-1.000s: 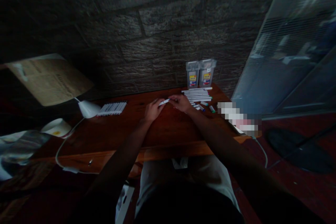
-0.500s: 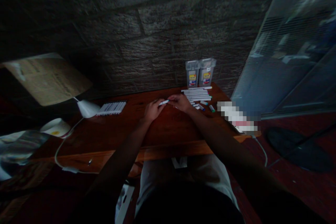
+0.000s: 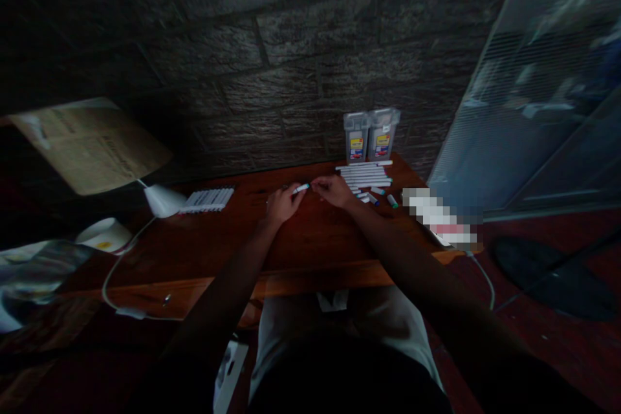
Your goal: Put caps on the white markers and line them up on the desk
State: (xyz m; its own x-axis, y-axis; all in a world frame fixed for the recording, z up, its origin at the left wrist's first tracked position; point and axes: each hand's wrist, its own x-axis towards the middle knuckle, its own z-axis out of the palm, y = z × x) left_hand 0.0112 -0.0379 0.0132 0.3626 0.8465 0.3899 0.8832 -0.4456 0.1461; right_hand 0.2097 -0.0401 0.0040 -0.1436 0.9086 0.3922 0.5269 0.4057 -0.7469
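My left hand [image 3: 282,204] is closed around a short white marker [image 3: 300,188], whose right end is teal-green. Just right of that end, my right hand [image 3: 334,191] has its fingers pinched together; whether anything small sits in them is too dark to make out. Beside my right hand lies a row of white markers [image 3: 366,175], with several loose marker caps [image 3: 392,201] in front of it. Further left, a second row of white markers [image 3: 207,199] lies side by side on the wooden table [image 3: 310,239].
Two clear plastic cases [image 3: 356,137] with yellow labels stand against the stone wall at the back right. A lamp [image 3: 162,199] with a paper-like shade and a white cup [image 3: 104,235] are at the left. A blurred-out white object [image 3: 427,210] lies on the right edge.
My right fingertips have come slightly away from the marker's end, leaving a small gap. The teal-green end now shows more clearly, while my left hand stays nearly in place.
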